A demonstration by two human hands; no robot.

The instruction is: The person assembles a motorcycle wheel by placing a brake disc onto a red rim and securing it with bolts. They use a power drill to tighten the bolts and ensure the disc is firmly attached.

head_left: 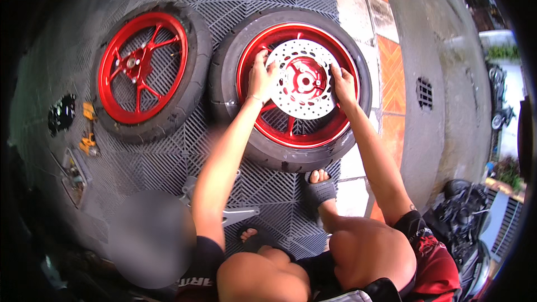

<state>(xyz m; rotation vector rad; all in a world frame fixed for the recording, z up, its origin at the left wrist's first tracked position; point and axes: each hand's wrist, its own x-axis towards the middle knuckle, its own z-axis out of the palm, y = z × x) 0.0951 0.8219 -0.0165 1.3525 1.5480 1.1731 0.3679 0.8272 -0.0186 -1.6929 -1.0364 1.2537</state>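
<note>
The left hand (263,81) and the right hand (343,83) are half curled at opposite edges of a perforated silver brake disc (286,102), each seeming to pinch its rim between thumb and fingers, though the fingertips underneath are hidden and how firmly they press cannot be told. Handling the disc well from here seems to call for an even, two-sided hold, so that it stays level and does not scrape the glossy red paint; fingertips are best on the outer edge, off the braking face, and clear of any pinch against the metal below. Small turns shared by both wrists should line up its openings with the red hub (305,81) better than a push from one side. The disc lies directly between the hands, with the left hand at its left edge and the right hand at its right edge, over the middle of a red wheel (296,142) with a black tyre (229,75) lying flat on the grey mat (274,190); whether it is seated or held just above the hub cannot be made out. A second red wheel (137,62) lies to the left, apart from both hands.
</note>
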